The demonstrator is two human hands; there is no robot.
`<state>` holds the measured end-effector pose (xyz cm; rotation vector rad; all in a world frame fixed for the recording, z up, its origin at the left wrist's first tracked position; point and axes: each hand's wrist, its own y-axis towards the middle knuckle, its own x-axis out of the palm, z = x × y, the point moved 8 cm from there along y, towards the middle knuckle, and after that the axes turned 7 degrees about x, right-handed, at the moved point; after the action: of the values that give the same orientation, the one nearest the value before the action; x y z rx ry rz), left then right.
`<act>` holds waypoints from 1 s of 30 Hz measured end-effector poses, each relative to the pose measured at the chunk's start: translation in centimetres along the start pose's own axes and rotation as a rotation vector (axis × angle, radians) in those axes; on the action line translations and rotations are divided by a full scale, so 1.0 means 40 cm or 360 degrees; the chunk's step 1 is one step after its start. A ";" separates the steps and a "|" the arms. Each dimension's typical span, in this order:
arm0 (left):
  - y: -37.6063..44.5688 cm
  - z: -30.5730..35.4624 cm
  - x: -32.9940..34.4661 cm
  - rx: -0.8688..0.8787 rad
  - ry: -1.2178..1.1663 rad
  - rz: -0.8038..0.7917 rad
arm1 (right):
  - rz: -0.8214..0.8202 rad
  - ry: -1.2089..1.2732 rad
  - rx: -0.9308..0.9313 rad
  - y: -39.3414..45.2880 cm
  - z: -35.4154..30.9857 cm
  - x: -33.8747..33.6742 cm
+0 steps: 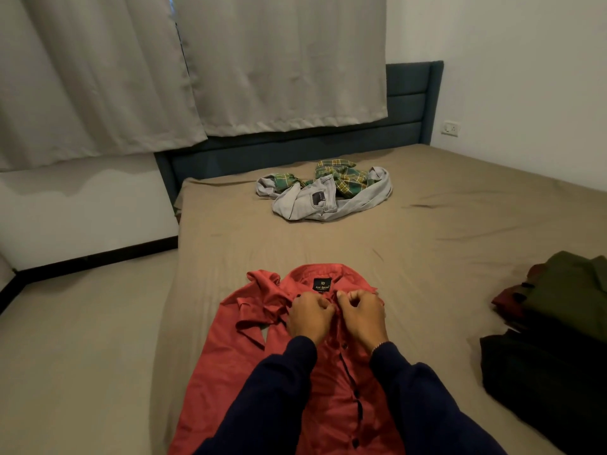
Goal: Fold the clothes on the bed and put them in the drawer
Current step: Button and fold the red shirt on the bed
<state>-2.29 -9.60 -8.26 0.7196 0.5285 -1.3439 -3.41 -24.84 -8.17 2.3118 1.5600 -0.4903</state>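
Dark blue sleeves (279, 405) rose from the lower edge of the frame to the red shirt (210, 372), spread collar-up on the bed (427, 231). Left hand (308, 315) and right hand (361, 311), fingers curled, pinched its placket below the collar. Grey trousers (305, 201) with a green plaid garment (341, 175) lay upper centre; folded dark clothes (558, 323) sat at right.

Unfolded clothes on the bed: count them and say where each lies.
3 visible. The red shirt lies spread out nearest the camera, under both hands. The grey jeans and the green plaid shirt lie tangled together near the headboard. That heap may hide more.
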 end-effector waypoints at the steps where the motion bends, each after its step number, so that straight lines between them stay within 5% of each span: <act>1: -0.005 0.024 -0.006 0.0082 0.0191 0.0005 | -0.0026 -0.0003 -0.0024 -0.007 -0.005 0.007; 4: -0.006 0.052 0.004 0.0226 0.0340 -0.0020 | -0.0052 -0.0027 -0.0108 -0.026 -0.007 0.023; 14: -0.006 -0.023 0.052 0.0229 -0.0353 -0.0117 | 0.0053 -0.0202 -0.0126 -0.013 0.086 0.057; 30: -0.014 -0.051 0.080 0.0225 -0.0323 -0.0028 | 0.0123 0.0075 -0.0084 -0.058 0.132 0.065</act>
<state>-2.20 -10.32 -12.01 0.6851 0.2806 -1.4628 -5.24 -24.13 -14.19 2.3494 1.4795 -0.3736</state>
